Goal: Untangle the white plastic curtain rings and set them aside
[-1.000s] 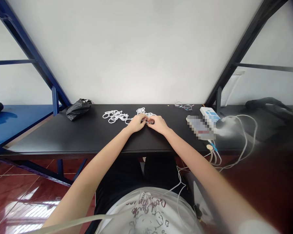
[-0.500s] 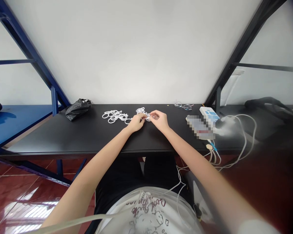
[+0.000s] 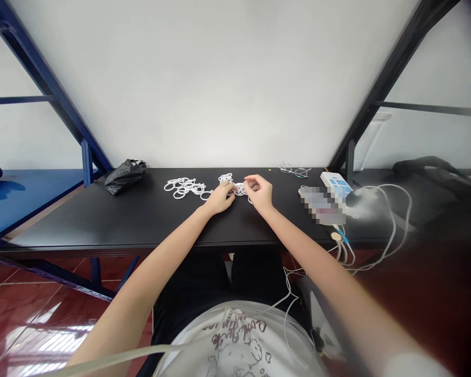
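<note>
Several white rings with small loops, which look like curtain rings, lie on the black table. One loose group of rings (image 3: 185,187) is left of my hands. A tighter cluster (image 3: 240,189) lies between my hands, partly covered by my fingers. My left hand (image 3: 221,198) rests on the table with curled fingers closed at the cluster's left side, on a white ring. My right hand (image 3: 260,192) is just right of the cluster, thumb and fingers pinched together. A white ring shows under its fingertips, partly hidden by the hand.
A black plastic bag (image 3: 126,175) sits at the back left. Eyeglasses (image 3: 295,170) lie at the back right, near a white and blue box (image 3: 336,186) and a blurred-out device (image 3: 322,205). White cables (image 3: 394,230) hang over the table's right front edge.
My right hand has shifted slightly right and up, a little away from my left hand. More of the ring cluster shows between them. My left hand has hardly moved.
</note>
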{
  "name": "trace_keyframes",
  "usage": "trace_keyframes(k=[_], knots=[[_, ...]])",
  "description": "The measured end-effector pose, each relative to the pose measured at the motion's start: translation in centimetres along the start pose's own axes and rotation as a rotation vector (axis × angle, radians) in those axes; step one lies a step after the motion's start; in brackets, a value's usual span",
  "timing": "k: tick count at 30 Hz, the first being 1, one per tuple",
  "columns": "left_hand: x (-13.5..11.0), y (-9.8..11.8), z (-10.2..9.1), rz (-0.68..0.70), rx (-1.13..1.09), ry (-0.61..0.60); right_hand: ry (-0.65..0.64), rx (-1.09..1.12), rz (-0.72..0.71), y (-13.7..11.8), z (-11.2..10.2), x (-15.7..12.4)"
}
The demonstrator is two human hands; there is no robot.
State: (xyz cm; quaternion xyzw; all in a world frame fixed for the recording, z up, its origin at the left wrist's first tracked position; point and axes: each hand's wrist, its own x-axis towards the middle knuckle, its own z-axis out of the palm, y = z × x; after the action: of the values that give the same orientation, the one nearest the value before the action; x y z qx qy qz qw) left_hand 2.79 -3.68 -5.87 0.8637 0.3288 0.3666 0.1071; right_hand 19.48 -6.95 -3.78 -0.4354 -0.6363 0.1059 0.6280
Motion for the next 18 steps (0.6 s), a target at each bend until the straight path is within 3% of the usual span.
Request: trace_keyframes(k=[18], knots=[[0.06, -0.12, 0.01, -0.025, 0.057, -0.006, 0.005, 0.073, 0.067, 0.31, 0.14, 0.03]])
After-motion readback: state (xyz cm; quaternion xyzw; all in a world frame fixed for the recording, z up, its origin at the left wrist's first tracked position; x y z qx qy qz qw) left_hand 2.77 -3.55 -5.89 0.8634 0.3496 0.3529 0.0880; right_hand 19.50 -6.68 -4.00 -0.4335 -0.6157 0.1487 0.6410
